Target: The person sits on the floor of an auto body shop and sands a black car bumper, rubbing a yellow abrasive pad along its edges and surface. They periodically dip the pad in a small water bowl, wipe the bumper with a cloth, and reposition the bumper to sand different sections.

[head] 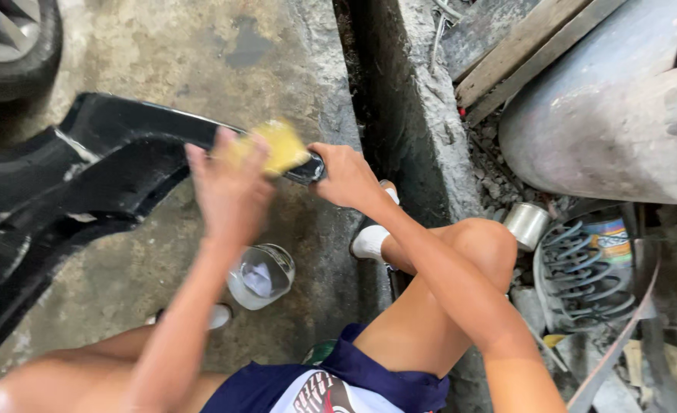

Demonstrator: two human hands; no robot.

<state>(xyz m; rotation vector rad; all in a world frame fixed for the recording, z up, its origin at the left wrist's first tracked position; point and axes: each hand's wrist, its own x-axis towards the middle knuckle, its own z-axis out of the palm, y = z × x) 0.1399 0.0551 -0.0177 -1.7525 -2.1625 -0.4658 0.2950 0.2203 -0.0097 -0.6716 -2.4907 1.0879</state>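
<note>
Nearest the camera, the person squats on the concrete floor [162, 46], bare knees spread and dark blue shorts [369, 375] at the bottom edge. Between the legs, on the floor, stands a small clear container [262, 275] with pale liquid and something whitish inside. Just above it, the left hand [227, 187] is blurred with motion, fingers curled and pressed over a yellow sponge [277, 145] that lies against the tip of a long black car body panel [86, 183]. The right hand [346, 176] is wrapped around the very end of that panel, pinching its glossy tip to steady it, touching the sponge's edge. The panel runs from the hands leftward and down to the lower left edge, resting low over the floor. To the right, a metal can [526, 226] and a grey coil spring [583, 271] sit among rubble beside a raised concrete curb [418, 115]. Farther off, a large grey metal tank [606, 115] fills the upper right, wooden planks [522, 46] lie behind it, and a tyre [13, 46] shows in the upper left corner.
</note>
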